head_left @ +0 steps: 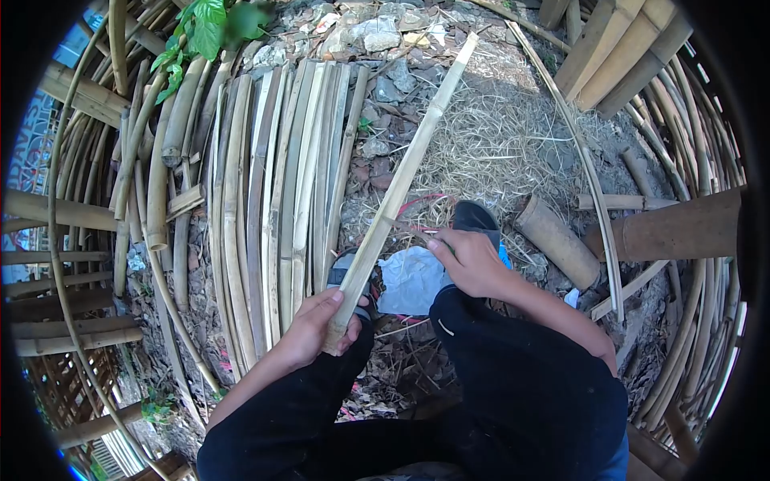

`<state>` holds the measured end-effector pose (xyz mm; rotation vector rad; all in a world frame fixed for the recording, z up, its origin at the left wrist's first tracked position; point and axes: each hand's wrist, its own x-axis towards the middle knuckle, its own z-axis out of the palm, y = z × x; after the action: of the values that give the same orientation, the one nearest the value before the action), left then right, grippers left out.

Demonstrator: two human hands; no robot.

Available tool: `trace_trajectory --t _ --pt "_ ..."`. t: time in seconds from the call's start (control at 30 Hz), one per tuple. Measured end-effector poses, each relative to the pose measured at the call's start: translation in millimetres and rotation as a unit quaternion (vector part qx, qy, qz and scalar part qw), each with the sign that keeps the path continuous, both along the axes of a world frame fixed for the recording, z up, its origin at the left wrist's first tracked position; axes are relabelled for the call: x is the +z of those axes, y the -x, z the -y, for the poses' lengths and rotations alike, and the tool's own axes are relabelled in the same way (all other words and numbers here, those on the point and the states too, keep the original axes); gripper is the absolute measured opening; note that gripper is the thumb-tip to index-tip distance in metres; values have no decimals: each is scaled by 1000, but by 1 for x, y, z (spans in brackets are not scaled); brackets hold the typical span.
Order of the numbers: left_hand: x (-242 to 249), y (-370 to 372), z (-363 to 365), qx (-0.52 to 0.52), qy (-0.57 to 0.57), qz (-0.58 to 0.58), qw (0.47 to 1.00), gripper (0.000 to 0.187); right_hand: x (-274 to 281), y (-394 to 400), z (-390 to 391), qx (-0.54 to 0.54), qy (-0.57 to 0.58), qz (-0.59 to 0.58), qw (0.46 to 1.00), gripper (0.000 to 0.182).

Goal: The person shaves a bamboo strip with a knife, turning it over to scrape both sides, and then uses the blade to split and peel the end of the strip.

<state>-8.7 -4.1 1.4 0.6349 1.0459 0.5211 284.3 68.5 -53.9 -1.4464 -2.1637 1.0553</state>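
My left hand (321, 327) is closed around the lower end of a long split bamboo strip (409, 164), which slants up and away to the right. In my right hand (475, 263) is a thin, dark-bladed tool that looks like a knife (412, 232); my fingers wrap its handle and hide most of it. Its blade meets the right edge of the strip, about a third of the way up. Below the blade, a crumpled pale sheet (411, 280) lies on the ground between my feet. A dark shoe (475, 216) shows just beyond my right hand.
Several split bamboo strips (277, 184) lie side by side at my left. Dry shavings (497, 136) cover the ground ahead, near broken stones (375, 38). To the right are a short bamboo piece (557, 242) and a long thin strip (581, 152). Bamboo poles (68, 210) stand around me.
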Motion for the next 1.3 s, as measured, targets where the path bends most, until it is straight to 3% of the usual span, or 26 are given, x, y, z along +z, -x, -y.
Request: trace_trajectory --t 0.1,0.17,0.27,0.33,0.37,0.43,0.53,0.57,0.6,0.67,0.87,1.07,1.23,1.3 --pt "0 1 -2 -1 3 -4 1000 46 -3 -1 4 22 -82 11 996 39" --pt "-3 2 -5 -33 2 -72 997 40 -4 -5 6 25 -144 21 989 40" --pt "-14 2 -4 -51 -14 -128 990 37 -5 -5 7 35 -155 -23 987 50" --pt "7 -13 -7 -43 -57 -126 990 37 -1 3 8 61 -182 -93 977 63" --pt "15 -19 -8 -36 -98 -122 987 39 7 7 9 65 -182 -94 977 63" --pt "14 -18 -12 -33 -117 -88 989 38 24 18 9 157 -49 -89 982 73" --pt "-1 -12 -10 -16 -86 -31 996 36 20 34 10 185 -81 -98 975 79" --pt "-5 -12 -9 18 -78 -45 996 35 22 37 10 160 -80 -106 978 67" --pt "-6 -12 -9 50 -69 -59 995 35 23 36 10 161 -79 -107 978 67" --pt "-1 -11 -12 53 -58 -55 995 36 24 32 8 128 -151 -55 979 47" --pt "-3 -17 -8 84 -55 -73 992 36 17 35 5 169 -310 -72 933 43" --pt "-2 -18 -12 84 -66 -62 992 35 -8 50 15 113 -298 -170 932 41" --pt "-9 -21 -10 110 -99 -47 988 32 -2 49 12 129 -270 -111 948 43" --pt "-7 -29 -11 107 -107 -61 987 32 -6 48 14 173 -224 -28 959 41"
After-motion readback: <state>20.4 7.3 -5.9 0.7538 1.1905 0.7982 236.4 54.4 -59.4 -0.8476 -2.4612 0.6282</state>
